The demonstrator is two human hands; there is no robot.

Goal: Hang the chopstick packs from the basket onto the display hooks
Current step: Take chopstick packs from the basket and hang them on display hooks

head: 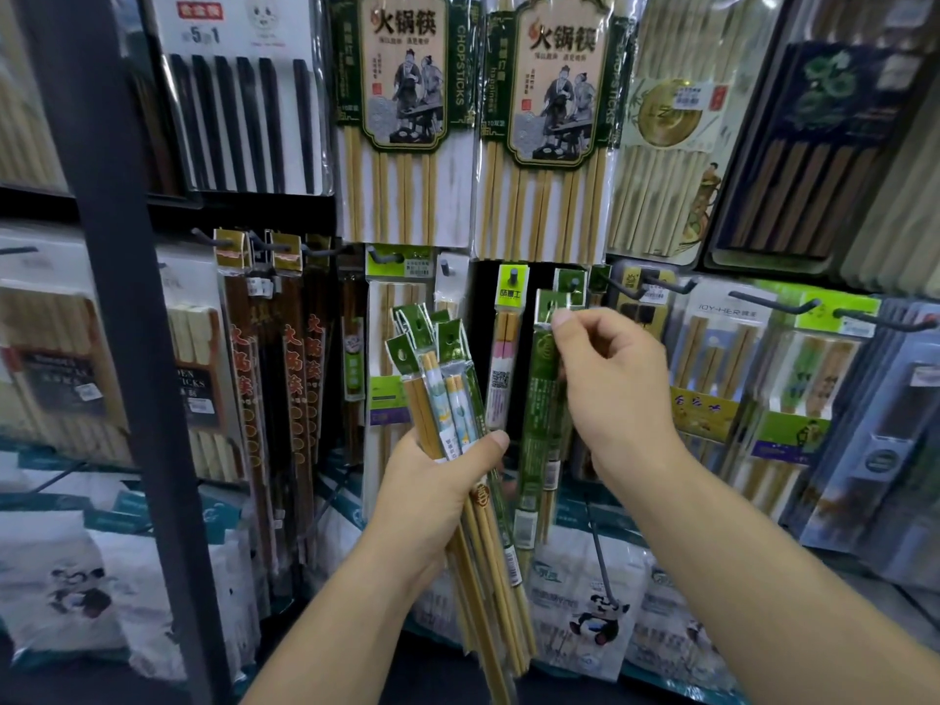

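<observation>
My left hand [437,493] grips a bundle of several slim chopstick packs [447,379] with green header tabs, fanned upward at centre. My right hand [608,379] pinches the green header of another narrow green pack [540,399], holding it up just below a display hook [574,283] where a matching green-tabbed pack hangs. The held pack hangs down vertically in front of the rack. The basket is out of view.
A dark upright post [122,297] stands at left. The rack is crowded with hanging chopstick packs: large bamboo sets [402,119] above, brown packs [264,374] at left, green-labelled packs [809,379] on long hooks [763,300] at right. Bagged goods [585,602] lie below.
</observation>
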